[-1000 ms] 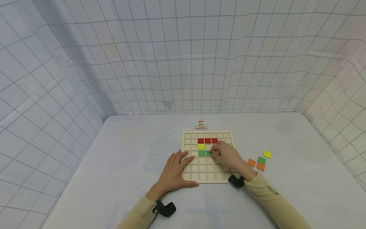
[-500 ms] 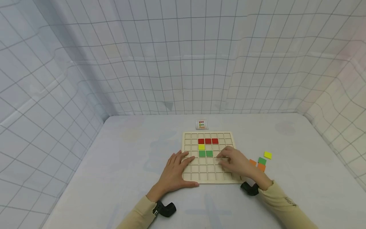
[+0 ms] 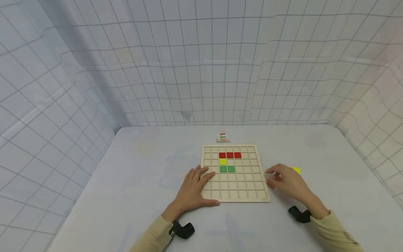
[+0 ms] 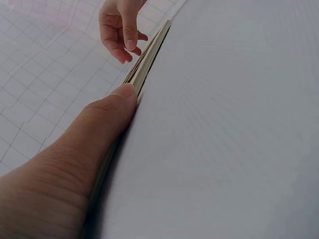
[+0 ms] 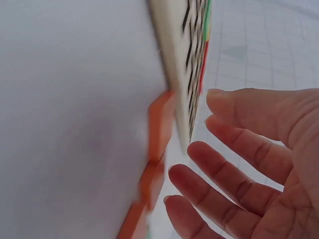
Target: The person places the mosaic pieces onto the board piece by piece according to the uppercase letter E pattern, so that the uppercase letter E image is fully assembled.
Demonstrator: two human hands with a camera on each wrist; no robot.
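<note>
A pale wooden grid board (image 3: pixel 245 200) lies flat on the table. It carries a row of red tiles (image 3: pixel 230 155), one yellow tile (image 3: pixel 223 161) below them, and two green tiles (image 3: pixel 227 169) under that. My left hand (image 3: pixel 191 190) rests spread at the board's left side, fingers over its cells and thumb along the front edge (image 4: pixel 149 57). Past the board's right edge is my right hand (image 3: pixel 289 183), fingers loosely bent and holding nothing. Orange tiles (image 5: pixel 160 124) lie on the table near its fingers in the right wrist view; in the head view the hand hides them.
A loose yellow tile (image 3: pixel 296 170) shows partly behind the right hand. Beyond the board's far edge lies a small card (image 3: pixel 223 137) printed with a coloured grid pattern. White grid-patterned cloth (image 3: pixel 220 70) walls in the table at the back and sides.
My right hand has withdrawn from the second green tile, leaving it in its cell, and moved right, off the board to the loose tiles. My left hand stays in place.
</note>
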